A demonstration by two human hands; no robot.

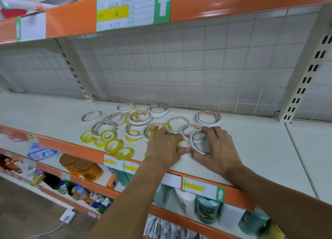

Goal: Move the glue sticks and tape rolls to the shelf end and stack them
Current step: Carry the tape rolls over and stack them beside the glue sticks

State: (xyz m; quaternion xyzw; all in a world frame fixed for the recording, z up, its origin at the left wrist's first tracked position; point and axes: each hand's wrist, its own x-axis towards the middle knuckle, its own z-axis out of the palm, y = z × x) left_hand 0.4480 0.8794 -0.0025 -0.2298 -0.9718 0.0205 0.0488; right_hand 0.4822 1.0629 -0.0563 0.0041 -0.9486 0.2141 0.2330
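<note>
Several white tape rolls (pixel 140 117) and smaller yellow tape rolls (pixel 113 145) lie scattered flat on the white shelf (pixel 251 145). My right hand (pixel 218 147) grips a white tape roll (pixel 200 141) tilted on its edge near the shelf front. My left hand (pixel 164 147) lies beside it, thumb and fingers pinching a small yellow roll (pixel 183 144) next to that white roll. One pair of white rolls (pixel 208 117) sits stacked at the right of the group. No glue sticks show.
An orange-edged shelf (pixel 233 3) with price labels hangs above. A wire grid backs the shelf, with a slotted upright (pixel 305 80) at the right. Lower shelves hold bottles and jars (pixel 84 168). Bare shelf surface stretches right of the rolls.
</note>
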